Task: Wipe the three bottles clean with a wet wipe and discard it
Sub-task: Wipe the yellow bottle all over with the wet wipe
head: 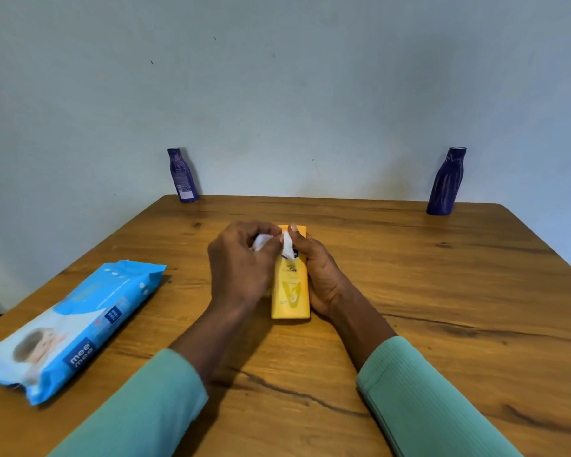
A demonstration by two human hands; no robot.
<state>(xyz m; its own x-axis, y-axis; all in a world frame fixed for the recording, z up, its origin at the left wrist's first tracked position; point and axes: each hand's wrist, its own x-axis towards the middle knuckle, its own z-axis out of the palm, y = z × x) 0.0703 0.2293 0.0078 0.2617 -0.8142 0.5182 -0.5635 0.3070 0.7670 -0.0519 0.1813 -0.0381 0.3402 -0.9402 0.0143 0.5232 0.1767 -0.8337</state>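
Observation:
A yellow bottle stands upright in the middle of the wooden table. My right hand grips its right side, thumb up near the cap. My left hand pinches a white wet wipe against the bottle's upper front; more of the wipe is bunched in that hand's fingers. Two dark blue bottles stand at the table's far edge by the wall: a small dark blue bottle at the far left, a larger dark blue bottle at the far right.
A blue and white pack of wet wipes lies flat near the table's left edge. A pale wall rises right behind the table. Bare wood lies to the right of my hands and in front of them.

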